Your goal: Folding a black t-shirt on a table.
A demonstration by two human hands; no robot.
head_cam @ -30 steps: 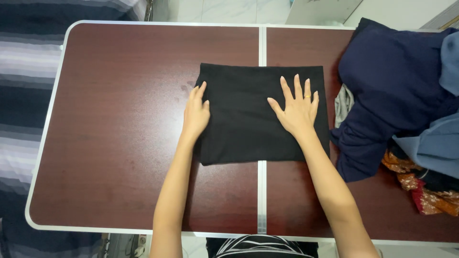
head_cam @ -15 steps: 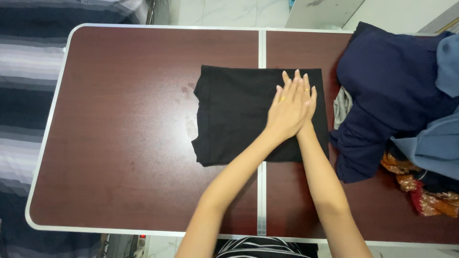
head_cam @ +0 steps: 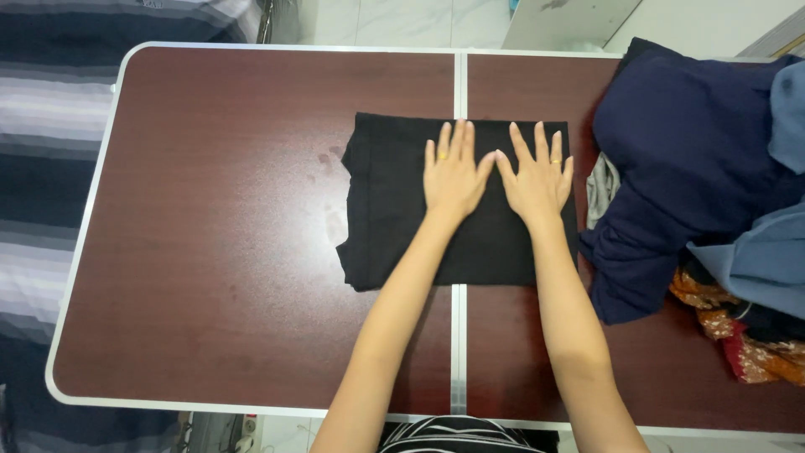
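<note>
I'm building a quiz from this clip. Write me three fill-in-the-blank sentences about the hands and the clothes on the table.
1. Both hands, the left hand and the right hand, lie flat on a folded garment whose colour is ____.
2. The pile of clothes sits on the ____ side of the table.
3. The largest garment in that pile is dark ____.

Missing words: black; right; blue

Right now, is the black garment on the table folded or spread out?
Folded: the black garment lies as a compact rectangle, both hands flat on it.
</note>
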